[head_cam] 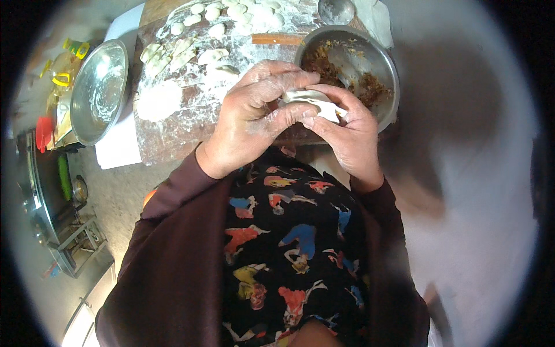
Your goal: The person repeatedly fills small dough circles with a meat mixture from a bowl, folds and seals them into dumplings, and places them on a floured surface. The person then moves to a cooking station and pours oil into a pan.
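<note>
Between both hands I hold a folded dumpling (pixel 321 103) of white dough, a bit of yellowish filling showing at its right end. The floury thumb and fingers of my left hand (pixel 260 104) pinch its left part and upper edge. Thumb and fingers of my right hand (pixel 351 117) grip its right part, the two thumbs nearly meeting in front. Just behind the hands stands a metal bowl (pixel 392 82) with brown, minced-looking filling (pixel 323 65) along its wall; my hands cover part of it.
The floured wooden board (pixel 173 143) bears several folded dumplings (pixel 182 54), round dough pieces (pixel 212 13), a pale floury disc (pixel 159 102) and a wooden stick (pixel 277 39). A small metal bowl (pixel 336 11) sits at the back. Leftwards are a large metal basin (pixel 99 93) and a stove (pixel 52 186).
</note>
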Tool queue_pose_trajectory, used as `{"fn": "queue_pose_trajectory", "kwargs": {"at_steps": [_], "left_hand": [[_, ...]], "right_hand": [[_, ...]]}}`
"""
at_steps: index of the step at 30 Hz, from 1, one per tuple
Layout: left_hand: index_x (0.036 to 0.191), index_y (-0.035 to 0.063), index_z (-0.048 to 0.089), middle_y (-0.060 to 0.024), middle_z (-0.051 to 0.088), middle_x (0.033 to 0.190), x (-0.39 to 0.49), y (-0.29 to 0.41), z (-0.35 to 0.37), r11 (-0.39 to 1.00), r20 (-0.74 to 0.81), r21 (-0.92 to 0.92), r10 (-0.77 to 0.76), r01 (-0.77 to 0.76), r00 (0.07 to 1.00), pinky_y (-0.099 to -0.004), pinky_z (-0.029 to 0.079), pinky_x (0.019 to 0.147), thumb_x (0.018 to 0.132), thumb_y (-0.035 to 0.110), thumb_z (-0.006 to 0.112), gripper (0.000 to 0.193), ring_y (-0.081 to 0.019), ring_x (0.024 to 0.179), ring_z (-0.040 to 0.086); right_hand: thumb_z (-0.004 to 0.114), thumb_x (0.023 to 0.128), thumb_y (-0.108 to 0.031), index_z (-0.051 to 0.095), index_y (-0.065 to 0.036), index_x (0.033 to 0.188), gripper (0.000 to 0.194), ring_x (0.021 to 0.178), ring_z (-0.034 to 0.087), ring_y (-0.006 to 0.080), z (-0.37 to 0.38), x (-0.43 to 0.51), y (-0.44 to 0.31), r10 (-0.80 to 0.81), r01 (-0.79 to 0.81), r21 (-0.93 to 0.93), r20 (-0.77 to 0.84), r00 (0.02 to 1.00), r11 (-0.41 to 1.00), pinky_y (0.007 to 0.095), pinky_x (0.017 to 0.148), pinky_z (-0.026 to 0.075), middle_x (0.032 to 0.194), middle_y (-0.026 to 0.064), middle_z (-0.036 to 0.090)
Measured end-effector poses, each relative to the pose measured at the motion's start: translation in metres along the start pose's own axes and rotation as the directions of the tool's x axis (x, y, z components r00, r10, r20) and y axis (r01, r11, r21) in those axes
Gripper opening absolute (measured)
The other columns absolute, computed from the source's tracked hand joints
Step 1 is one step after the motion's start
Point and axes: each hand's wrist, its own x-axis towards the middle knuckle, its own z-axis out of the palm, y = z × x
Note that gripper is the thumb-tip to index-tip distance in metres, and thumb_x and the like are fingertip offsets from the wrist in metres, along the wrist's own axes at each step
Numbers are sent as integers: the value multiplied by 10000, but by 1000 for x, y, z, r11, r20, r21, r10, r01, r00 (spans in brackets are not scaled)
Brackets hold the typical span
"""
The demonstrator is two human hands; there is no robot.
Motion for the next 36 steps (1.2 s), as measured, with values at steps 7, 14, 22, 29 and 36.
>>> {"fn": "queue_pose_trajectory", "kwargs": {"at_steps": [7,14,22,29,36], "left_hand": [[1028,38,770,-82,718,1055,0,0,-1,992,-42,107,67,-62,997,-318,527,847,830,93,785,206,-192,985,645],[998,75,776,-67,727,1004,-1,-3,-3,969,32,185,161,-164,986,-336,520,809,810,90,789,189,-212,898,641],[1002,78,772,-68,711,987,-6,-4,0,957,8,237,171,-168,985,-337,513,786,811,100,785,193,-235,888,634],[1009,62,767,-72,717,962,-6,1,-3,894,48,381,235,-235,971,-335,498,770,796,104,803,220,-237,868,628],[991,54,767,-64,733,962,-8,2,-1,907,36,362,216,-214,976,-333,486,783,834,88,777,161,-220,860,627]], "right_hand": [[735,868,-26,629,-26,1203,351,757,624,58,0,-1,-6,73,-72,-47,20,997,996,224,598,524,980,21,681],[737,877,-50,615,-24,1207,352,567,579,44,3,1,-8,68,-58,-178,51,996,982,222,459,475,844,18,682],[701,896,1,635,11,1183,295,856,642,64,10,-1,4,26,-25,-6,57,998,1000,235,743,549,933,16,705],[689,886,14,676,19,1109,223,795,632,45,10,1,4,-86,94,-120,76,993,988,231,679,539,903,23,718],[702,870,-11,682,17,1090,223,720,628,40,9,1,6,10,13,-278,81,997,961,234,607,527,791,13,708]]}}
